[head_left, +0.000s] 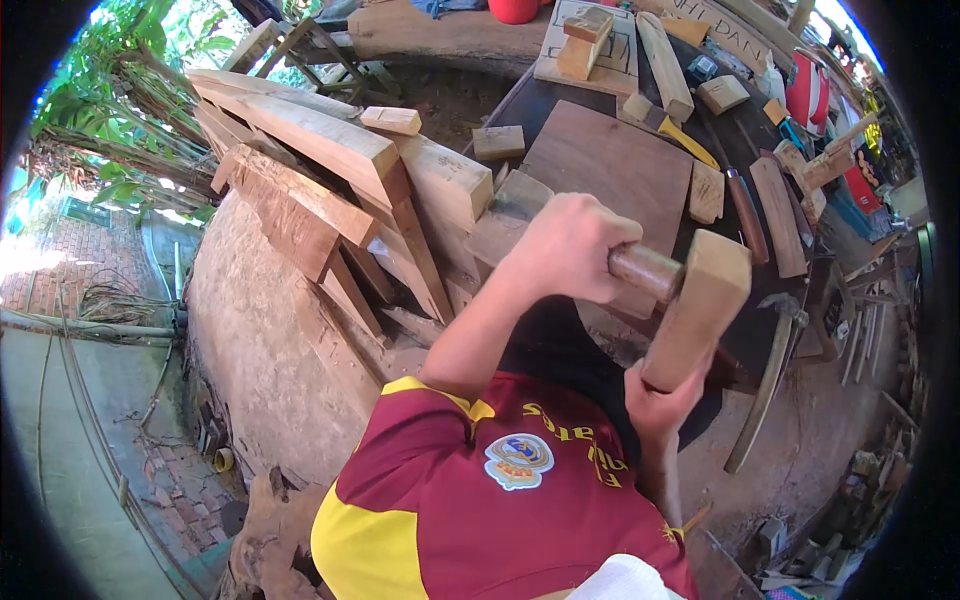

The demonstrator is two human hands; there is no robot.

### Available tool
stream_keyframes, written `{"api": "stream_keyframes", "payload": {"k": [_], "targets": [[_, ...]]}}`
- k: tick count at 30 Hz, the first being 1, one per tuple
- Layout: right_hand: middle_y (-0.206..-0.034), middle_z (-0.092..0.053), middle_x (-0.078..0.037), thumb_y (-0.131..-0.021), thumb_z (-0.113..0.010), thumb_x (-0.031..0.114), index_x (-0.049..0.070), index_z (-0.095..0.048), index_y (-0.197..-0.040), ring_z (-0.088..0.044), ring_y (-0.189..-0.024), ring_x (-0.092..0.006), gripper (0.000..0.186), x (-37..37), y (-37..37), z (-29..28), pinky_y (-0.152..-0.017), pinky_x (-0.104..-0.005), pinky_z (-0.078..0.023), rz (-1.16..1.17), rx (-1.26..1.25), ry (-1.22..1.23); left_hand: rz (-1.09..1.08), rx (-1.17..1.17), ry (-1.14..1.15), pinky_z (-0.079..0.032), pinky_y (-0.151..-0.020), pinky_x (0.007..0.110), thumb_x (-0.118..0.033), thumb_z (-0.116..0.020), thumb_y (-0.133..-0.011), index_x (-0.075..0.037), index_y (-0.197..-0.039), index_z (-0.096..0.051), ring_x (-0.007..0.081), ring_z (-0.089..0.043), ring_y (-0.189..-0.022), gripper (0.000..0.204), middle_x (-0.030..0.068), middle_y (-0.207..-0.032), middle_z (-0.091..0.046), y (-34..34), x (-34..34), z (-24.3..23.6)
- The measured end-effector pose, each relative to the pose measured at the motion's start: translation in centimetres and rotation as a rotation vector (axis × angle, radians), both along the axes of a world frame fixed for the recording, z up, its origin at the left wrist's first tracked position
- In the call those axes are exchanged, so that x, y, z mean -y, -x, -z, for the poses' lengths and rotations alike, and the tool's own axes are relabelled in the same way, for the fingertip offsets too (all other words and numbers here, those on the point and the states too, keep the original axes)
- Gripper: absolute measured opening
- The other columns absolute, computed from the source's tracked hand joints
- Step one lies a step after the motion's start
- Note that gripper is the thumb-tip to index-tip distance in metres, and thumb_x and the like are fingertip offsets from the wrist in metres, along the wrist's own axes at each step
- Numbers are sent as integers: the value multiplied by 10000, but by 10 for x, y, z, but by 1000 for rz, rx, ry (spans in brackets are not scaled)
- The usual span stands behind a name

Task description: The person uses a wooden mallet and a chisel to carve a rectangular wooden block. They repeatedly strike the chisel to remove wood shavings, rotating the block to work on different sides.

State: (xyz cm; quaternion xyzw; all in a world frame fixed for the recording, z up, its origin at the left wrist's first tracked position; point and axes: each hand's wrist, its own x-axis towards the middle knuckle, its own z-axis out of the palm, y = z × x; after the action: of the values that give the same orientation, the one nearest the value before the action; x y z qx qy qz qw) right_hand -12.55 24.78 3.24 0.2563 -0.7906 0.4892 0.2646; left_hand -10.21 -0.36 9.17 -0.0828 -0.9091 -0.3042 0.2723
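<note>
My left hand, in the middle of the view, is closed around a round dark-brown wooden handle. Its right end meets or lies very close to an upright pale wooden block; I cannot tell whether they are joined. Lower right, my right hand grips the lower end of that block. Behind my left fist are a greyish wood piece and a wide brown board on a dark bench top.
Long timbers lean at the left. Along the bench lie a yellow-handled tool, a brown-handled tool, small blocks and a red object. An adze-like tool stands at the right. Plants border a paved path.
</note>
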Motion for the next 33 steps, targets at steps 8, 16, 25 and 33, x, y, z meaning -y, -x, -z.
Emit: {"api": "stream_keyframes", "payload": {"k": [8,16,25,33], "targets": [[-1391,-366,-266,-728,-756,48,-56,-152,-1462,-473,-1223,-361,955,-15,-12,21,-1018,-483,-428,179,111,382,-42,17,63,-431,-514,420,-139,-663,-516,-70,-624,-488,353,-568,-604,217,122,-581,-523,3,-3,12],[-1395,-371,-274,-713,-773,42,-70,-171,-1457,-446,-1254,-362,964,-8,-14,42,-1056,-501,-378,5,15,164,75,88,137,-456,-508,406,-153,-699,-560,-97,-674,-535,298,-605,-590,208,63,-608,-536,-14,-39,-6],[-1166,-570,-165,-655,-764,48,134,-382,-1459,-587,-1045,-366,894,22,31,-29,-874,-420,-494,-227,293,-454,-633,148,18,-532,-684,369,-75,-753,-670,-27,-873,-680,317,-681,-766,221,156,-834,-682,-111,22,7],[-1211,-568,-92,-753,-731,71,140,-479,-1382,-570,-1084,-301,681,70,79,-58,-919,-418,-450,-157,47,-891,-787,393,-290,-491,-587,295,-182,-781,-792,12,-872,-684,137,-620,-583,231,131,-657,-622,-119,12,28]]}}
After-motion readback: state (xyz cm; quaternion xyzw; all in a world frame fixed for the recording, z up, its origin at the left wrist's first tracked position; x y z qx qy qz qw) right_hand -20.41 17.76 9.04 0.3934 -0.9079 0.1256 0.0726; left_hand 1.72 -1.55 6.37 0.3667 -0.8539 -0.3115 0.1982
